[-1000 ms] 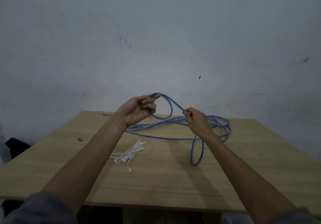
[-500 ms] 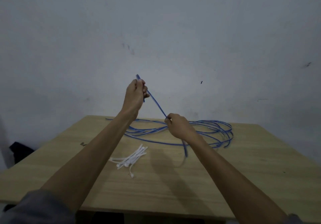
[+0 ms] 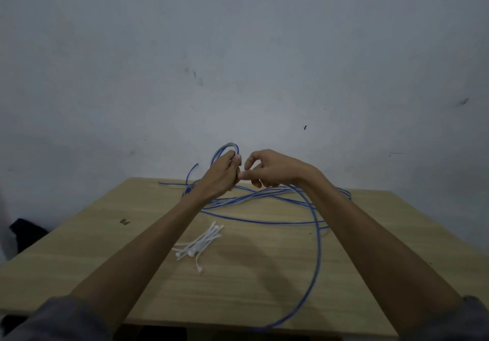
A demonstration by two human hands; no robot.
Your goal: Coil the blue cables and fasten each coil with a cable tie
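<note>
Coiling under way: cable ties [image 3: 201, 240] lie unused on the table [image 3: 79, 256]; left hand [image 3: 223, 172] pinches a small loop of blue cable [image 3: 264, 220], right hand [image 3: 275, 168] curls half-closed beside it, grip unclear. Next, probably, another loop fed leftward from the slack.

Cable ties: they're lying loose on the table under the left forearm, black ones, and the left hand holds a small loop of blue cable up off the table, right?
Not quite. The cable ties are white, not black, as the head view shows. The rest stands: they lie loose on the table by the left forearm, and the left hand holds a small loop of blue cable up off the table.
</note>
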